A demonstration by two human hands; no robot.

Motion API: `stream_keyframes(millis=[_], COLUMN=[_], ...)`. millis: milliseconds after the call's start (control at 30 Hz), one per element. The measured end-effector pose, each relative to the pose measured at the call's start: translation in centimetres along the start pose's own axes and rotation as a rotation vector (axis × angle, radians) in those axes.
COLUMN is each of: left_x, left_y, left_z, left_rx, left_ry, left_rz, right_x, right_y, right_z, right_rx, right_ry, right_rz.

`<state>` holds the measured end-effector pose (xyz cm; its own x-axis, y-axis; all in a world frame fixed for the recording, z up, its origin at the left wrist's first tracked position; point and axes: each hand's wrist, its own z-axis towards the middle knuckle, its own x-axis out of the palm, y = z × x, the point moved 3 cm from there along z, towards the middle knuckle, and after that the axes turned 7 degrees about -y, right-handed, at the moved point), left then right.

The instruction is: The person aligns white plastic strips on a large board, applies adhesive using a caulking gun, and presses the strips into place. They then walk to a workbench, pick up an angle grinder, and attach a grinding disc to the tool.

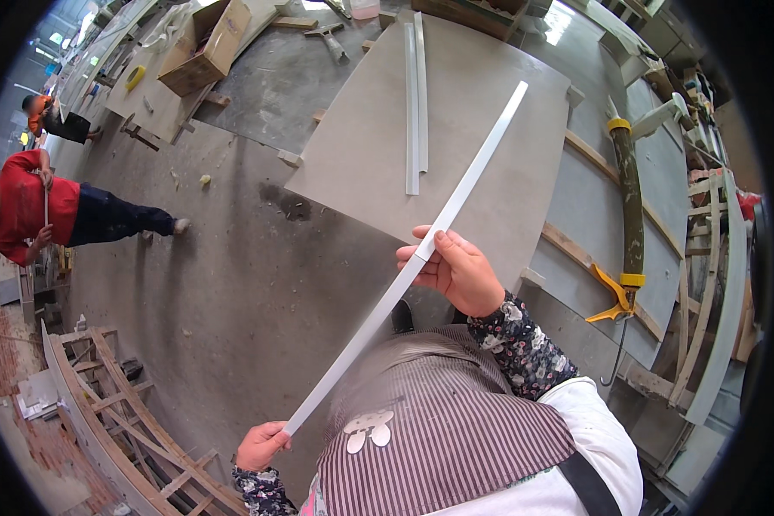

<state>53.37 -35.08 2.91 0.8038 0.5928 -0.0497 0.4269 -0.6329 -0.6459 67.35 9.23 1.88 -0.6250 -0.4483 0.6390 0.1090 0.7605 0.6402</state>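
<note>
A long, pale metal strip point(361, 334) slants across in front of me, from lower left up toward the far right. My left hand point(261, 446) is closed around its near end, thumb on top. About midway along, my right hand point(466, 277) pinches the strip between thumb and fingers; a thin seam line crosses it there. The strip's far end reaches over a large grey-beige panel point(353, 142) without visibly resting on it. Two more long strips point(414, 112) lie side by side on that panel, beyond my right hand.
A caulking gun point(630, 198) with yellow ends lies on grey slabs at right. A cardboard box point(205, 47) and a scraper point(332, 41) are at the back. Curved wooden frames point(133, 413) stand lower left. A person in red point(52, 206) stands at left holding a rod; another is farther back.
</note>
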Motion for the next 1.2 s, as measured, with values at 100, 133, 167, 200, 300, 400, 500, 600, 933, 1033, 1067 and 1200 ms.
stream_keyframes(millis=[100,133,167,200,300,400,500,600,933,1033,1067,1200], left_x=[-0.1,-0.1,-0.1,-0.1,0.0,0.1,0.2,0.3,0.9,1.2,1.3,1.6], left_y=[0.1,0.1,0.2,0.1,0.0,-0.1,-0.2,-0.2,0.0,-0.2,-0.2,-0.5], left_z=[0.1,0.1,0.1,0.1,0.2,0.1,0.1,0.1,-0.2,-0.4,-0.5,-0.6], left_rx=[-0.004,0.000,-0.006,0.005,0.008,0.008,0.008,0.004,-0.009,0.001,0.001,0.006], left_ry=[-0.006,-0.010,-0.022,-0.013,-0.012,-0.008,-0.001,0.006,0.011,0.011,0.009,0.008], left_rz=[0.001,0.005,0.021,0.008,0.003,-0.006,-0.013,-0.008,-0.011,-0.011,-0.006,-0.010], right_x=[0.0,0.0,0.0,0.0,-0.1,-0.1,-0.1,-0.2,-0.2,-0.2,-0.2,-0.1], right_y=[-0.1,-0.1,0.0,0.0,0.0,-0.1,-0.2,-0.3,-0.6,-0.7,-0.7,-0.7], right_z=[0.1,0.1,0.1,0.1,0.1,0.1,0.2,0.2,0.5,0.5,0.5,0.6], right_rx=[0.005,0.005,0.003,0.001,-0.004,-0.013,-0.020,-0.030,-0.071,-0.070,-0.066,-0.069], right_ry=[-0.007,-0.009,-0.008,-0.008,-0.011,-0.015,-0.023,-0.022,-0.001,-0.006,-0.009,-0.003], right_rz=[0.003,0.005,0.001,-0.003,-0.008,-0.011,-0.014,-0.015,0.009,0.040,0.053,0.088])
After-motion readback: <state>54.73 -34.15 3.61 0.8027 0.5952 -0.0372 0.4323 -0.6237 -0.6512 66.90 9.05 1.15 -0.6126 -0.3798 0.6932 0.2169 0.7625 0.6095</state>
